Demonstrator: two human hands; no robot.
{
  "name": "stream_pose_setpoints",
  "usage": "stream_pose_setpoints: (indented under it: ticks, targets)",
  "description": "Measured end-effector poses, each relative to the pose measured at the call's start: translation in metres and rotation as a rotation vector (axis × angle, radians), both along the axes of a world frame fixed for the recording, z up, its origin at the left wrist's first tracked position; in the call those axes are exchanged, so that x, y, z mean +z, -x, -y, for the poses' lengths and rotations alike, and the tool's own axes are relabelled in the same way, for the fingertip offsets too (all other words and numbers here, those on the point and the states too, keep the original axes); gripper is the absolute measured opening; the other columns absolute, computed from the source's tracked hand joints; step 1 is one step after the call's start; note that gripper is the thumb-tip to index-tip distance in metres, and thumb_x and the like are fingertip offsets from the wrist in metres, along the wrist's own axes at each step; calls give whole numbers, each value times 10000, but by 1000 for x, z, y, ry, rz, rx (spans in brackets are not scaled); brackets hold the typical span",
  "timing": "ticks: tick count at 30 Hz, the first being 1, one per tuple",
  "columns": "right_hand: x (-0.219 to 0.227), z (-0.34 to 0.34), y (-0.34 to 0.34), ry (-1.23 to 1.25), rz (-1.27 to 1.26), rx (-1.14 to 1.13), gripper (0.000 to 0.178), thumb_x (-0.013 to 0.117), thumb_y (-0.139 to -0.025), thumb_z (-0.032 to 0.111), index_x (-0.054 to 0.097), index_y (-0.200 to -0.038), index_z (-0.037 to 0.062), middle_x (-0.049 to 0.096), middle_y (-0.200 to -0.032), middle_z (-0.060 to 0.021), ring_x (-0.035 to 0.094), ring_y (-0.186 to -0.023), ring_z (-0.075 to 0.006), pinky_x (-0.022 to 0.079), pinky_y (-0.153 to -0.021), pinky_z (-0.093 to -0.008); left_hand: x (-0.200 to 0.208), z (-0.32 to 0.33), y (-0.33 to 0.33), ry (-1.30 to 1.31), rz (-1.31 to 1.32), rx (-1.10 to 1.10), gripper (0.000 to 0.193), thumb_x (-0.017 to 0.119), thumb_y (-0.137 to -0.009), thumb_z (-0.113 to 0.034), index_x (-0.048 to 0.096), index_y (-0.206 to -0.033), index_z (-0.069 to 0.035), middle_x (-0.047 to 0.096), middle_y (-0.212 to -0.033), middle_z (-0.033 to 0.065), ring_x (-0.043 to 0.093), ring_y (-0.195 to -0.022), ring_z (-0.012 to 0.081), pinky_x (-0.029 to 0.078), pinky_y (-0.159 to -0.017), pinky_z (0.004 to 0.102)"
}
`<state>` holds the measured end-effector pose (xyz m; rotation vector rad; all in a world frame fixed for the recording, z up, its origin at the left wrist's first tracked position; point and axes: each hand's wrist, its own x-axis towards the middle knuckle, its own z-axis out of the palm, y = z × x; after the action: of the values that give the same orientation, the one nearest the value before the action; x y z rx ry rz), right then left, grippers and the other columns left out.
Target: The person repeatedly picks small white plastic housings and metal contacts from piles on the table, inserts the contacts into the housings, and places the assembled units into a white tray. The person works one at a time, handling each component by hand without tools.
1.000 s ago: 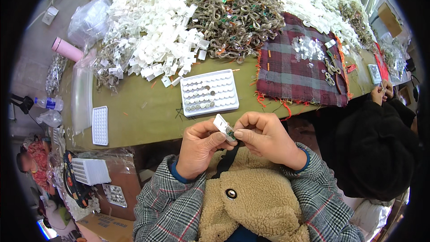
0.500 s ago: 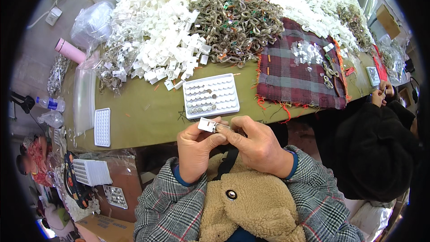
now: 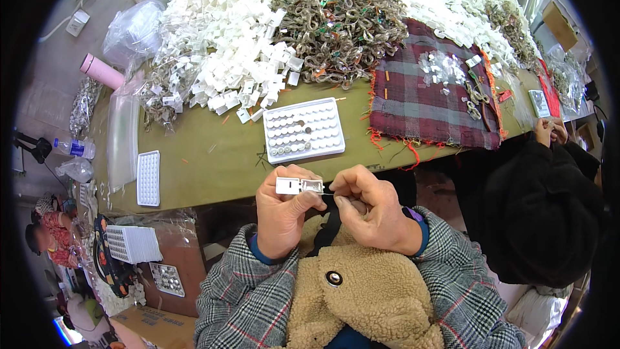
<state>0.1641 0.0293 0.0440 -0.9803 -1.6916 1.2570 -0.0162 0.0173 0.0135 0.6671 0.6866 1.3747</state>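
Note:
Between thumb and fingers, my left hand (image 3: 279, 223) grips a small white plastic case (image 3: 288, 186). The case is hinged open, with a dark slot in one half and a hollow in the other. Close to its right end, my right hand (image 3: 374, 214) is closed in a pinch, with a thin pale strip or wire showing at the fingertips; its kind is too small to make out. Just beyond both hands lies a white tray (image 3: 326, 153) holding rows of round button cells, a few of them dark or silvery.
White plastic cases (image 3: 226, 58) are heaped at the back, beside a pile of clear looped straps (image 3: 342, 32). A plaid cloth (image 3: 426, 113) bears small clear pieces. An upright-lying pale tray (image 3: 148, 179) sits left. Another person's hands (image 3: 549, 130) are at the far right.
My right hand has drawn back slightly to the right from the case. The case, earlier tilted and partly covered by the right fingers, now lies level with its open hollow exposed.

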Motion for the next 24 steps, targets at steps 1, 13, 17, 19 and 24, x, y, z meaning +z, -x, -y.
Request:
stream_pose_setpoints:
  ticks: [1, 13, 17, 19, 24]
  targets:
    - [-1, -1, 2, -14, 29, -11, 216, 624, -849, -36, 566, -1055, -11, 589, -732, -81, 550, -589, -122, 434, -530, -265, -1, -1, 0, -2, 20, 0, 225, 760, -818, 34, 576, -946, 25, 640, -1004, 148, 669, -777, 168, 611, -689, 298]
    - [-11, -9, 6, -384, 175, -80, 145, 701, -805, -9, 590, -898, 3, 605, -739, -100, 615, -598, -208, 493, -555, -317, 1, 2, 3, -268, -480, 97, 233, 799, -798, 10, 602, -922, 3, 665, -980, 112, 658, -881, 138, 553, -813, 273]
    - [-10, -7, 4, 261, -125, 32, 119, 687, -884, 44, 585, -905, -14, 645, -758, -43, 579, -571, -104, 467, -496, -268, 0, 1, 3, -386, -508, 140, 250, 799, -792, 21, 607, -952, 4, 673, -979, 128, 665, -852, 144, 566, -775, 267]
    - [-10, -10, 0, 597, -322, 125, 119, 661, -918, 66, 585, -916, -25, 653, -779, -28, 563, -582, -69, 457, -501, -227, -1, 2, 2, -282, -321, 80, 236, 777, -826, -13, 613, -994, 11, 682, -978, 146, 673, -787, 149, 580, -710, 263]
    - [-9, -11, 1, 196, -43, 21, 93, 658, -893, 31, 641, -971, -18, 654, -917, -87, 608, -751, -133, 490, -648, -276, -1, 4, 13, 93, 151, -204, 246, 679, -932, -114, 615, -1115, 38, 701, -940, 168, 687, -662, 169, 593, -579, 267]
